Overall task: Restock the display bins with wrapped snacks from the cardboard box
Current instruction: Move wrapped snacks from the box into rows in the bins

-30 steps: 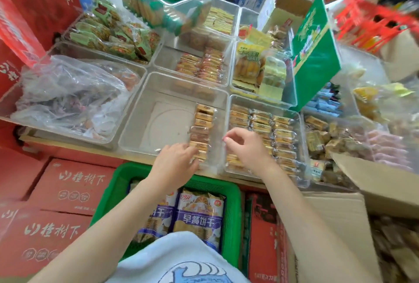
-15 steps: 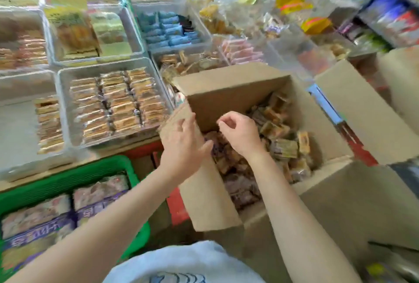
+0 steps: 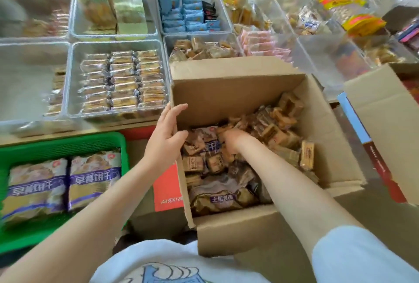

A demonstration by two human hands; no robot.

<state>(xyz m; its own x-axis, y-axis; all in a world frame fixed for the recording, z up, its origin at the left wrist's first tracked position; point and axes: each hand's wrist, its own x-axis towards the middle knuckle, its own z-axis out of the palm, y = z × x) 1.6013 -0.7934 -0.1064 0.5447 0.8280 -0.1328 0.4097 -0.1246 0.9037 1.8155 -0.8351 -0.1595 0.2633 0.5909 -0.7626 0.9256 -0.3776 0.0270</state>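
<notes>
An open cardboard box [image 3: 238,83] stands in front of me, holding small brown wrapped snacks [image 3: 276,133] and a few larger bags. My right hand [image 3: 232,138] is down in the pile, its fingers curled in among the small packets and partly hidden by them. My left hand [image 3: 166,134] rests on the box's left flap, fingers fairly straight over its edge. To the left, a clear display bin [image 3: 69,74] holds neat rows of wrapped snacks [image 3: 122,83]. The bin [image 3: 34,46] left of it has a single column of packets.
A green basket [image 3: 68,144] with large biscuit bags sits at lower left. A red carton [image 3: 167,188] is wedged beside the box. A second cardboard box [image 3: 385,124] stands at right. Clear bins behind hold brown [image 3: 199,48], blue [image 3: 188,15] and pink [image 3: 260,43] packets.
My view swung right from the bins to the box. Both hands left the bin; the right one dropped into the snack pile and the left settled on the box flap.
</notes>
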